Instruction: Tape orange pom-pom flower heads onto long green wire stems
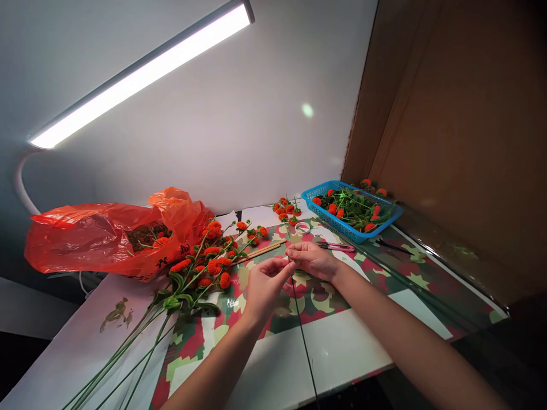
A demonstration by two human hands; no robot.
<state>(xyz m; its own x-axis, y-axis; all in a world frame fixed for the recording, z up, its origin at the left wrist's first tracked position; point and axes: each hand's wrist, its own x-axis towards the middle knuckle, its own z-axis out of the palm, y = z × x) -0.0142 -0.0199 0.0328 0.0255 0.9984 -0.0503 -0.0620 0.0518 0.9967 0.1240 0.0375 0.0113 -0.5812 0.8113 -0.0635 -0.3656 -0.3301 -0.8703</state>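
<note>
Near the middle of the table, my left hand [269, 279] pinches the upper end of a thin dark green stem wire [301, 327], which runs down past the table's front edge. My right hand [315, 261] meets it there, thumb and fingertips closed at the same end; any small piece between them is too small to make out. To the left of my hands lie orange-red yarn flowers [213, 266] on long green stems. Two thin wooden sticks [261, 250] rest just behind my left hand. A white tape roll [302, 228] and pink-handled snips [337, 247] lie beyond my right hand.
A blue basket [356, 234] of flowers and leaves stands at the back right, with long green wires [421, 286] before it. Loose flower heads [293, 220] lie by the wall. On the left are a red plastic bag [85, 239] and a lit lamp [145, 77] overhead.
</note>
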